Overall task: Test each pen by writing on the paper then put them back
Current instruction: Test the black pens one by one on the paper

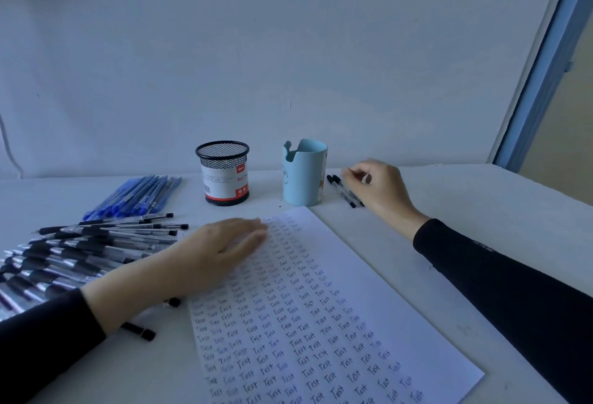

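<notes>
Paper lay at near edge of surface, left hand flat on it, fingers straight. Right hand curled over two black pens right of cup, near far edge; grip unclear. Pens looked light, stiff, slick; best pinched mid-barrel.

Bare table (right of cup)

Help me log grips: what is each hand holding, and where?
Left hand lies flat on the paper, holding nothing. Right hand curls over two black pens; grip unclear.
</notes>
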A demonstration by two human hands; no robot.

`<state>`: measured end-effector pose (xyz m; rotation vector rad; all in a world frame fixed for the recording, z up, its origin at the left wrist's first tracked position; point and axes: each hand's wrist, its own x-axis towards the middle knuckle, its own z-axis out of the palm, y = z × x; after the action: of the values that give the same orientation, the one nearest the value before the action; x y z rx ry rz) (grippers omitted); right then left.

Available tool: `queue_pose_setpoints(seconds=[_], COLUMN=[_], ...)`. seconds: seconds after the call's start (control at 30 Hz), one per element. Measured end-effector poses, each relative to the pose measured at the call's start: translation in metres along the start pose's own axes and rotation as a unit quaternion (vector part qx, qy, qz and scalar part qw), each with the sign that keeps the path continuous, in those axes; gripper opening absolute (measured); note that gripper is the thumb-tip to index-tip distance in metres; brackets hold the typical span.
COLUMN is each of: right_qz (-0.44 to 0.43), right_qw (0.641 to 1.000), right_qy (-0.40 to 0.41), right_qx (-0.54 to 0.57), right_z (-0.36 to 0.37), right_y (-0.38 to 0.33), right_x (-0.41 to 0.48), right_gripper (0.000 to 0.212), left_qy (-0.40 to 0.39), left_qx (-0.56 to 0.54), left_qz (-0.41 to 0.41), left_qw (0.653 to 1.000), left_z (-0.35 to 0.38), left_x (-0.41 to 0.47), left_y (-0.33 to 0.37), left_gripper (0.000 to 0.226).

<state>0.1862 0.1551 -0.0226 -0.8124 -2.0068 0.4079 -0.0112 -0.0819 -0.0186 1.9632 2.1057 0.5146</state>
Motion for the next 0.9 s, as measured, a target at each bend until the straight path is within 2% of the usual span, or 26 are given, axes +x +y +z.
queue_pose_setpoints(seconds=[0.07, 0.13, 0.23, 0.3, 0.47, 0.57, 0.67, 0.77, 0.83, 0.9], right_qz=[-0.037, -0.069, -0.112, -0.126, -0.121, -0.123, -0.129, -0.132, -0.148, -0.175], right_qw=[0.996, 0.989, 0.980, 0.977, 0.978, 0.978, 0.977, 0.977, 0.975, 0.970], right_qy=[-0.067, -0.121, -0.153, -0.161, -0.158, -0.159, -0.160, -0.160, -0.163, -0.166], right_qx=[0.042, 0.057, 0.063, 0.054, 0.066, 0.064, 0.061, 0.043, 0.009, -0.031], right_z=[0.005, 0.015, 0.027, 0.030, 0.029, 0.029, 0.030, 0.031, 0.031, 0.031], right_y=[-0.019, -0.028, -0.029, -0.026, -0.022, -0.023, -0.023, -0.022, -0.020, -0.020], right_x=[-0.008, -0.017, -0.026, -0.029, -0.026, -0.026, -0.027, -0.026, -0.026, -0.027], right_gripper=[0.022, 0.019, 0.016, 0.017, 0.010, 0.009, 0.010, 0.011, 0.012, 0.013], left_qy=[0.065, 0.135, 0.220, 0.218, 0.116, 0.108, 0.192, 0.297, 0.299, 0.259], left_qx=[-0.035, 0.015, 0.091, 0.124, 0.168, 0.179, 0.138, 0.062, 0.075, 0.070], left_qz=[-0.026, -0.024, -0.027, -0.039, -0.105, -0.109, -0.062, 0.052, 0.137, 0.194], left_qw=[0.997, 0.990, 0.971, 0.967, 0.973, 0.972, 0.970, 0.951, 0.941, 0.944], left_z=[-0.010, -0.022, -0.043, -0.057, -0.073, -0.073, -0.071, -0.060, -0.042, -0.021], left_x=[0.005, 0.010, 0.013, 0.010, 0.006, 0.008, 0.009, 0.011, 0.013, 0.013], left_y=[-0.003, -0.023, -0.071, -0.097, -0.118, -0.122, -0.116, -0.078, -0.048, -0.026], left_gripper=[0.054, 0.034, 0.020, 0.015, 0.015, 0.017, 0.013, 0.011, 0.013, 0.018])
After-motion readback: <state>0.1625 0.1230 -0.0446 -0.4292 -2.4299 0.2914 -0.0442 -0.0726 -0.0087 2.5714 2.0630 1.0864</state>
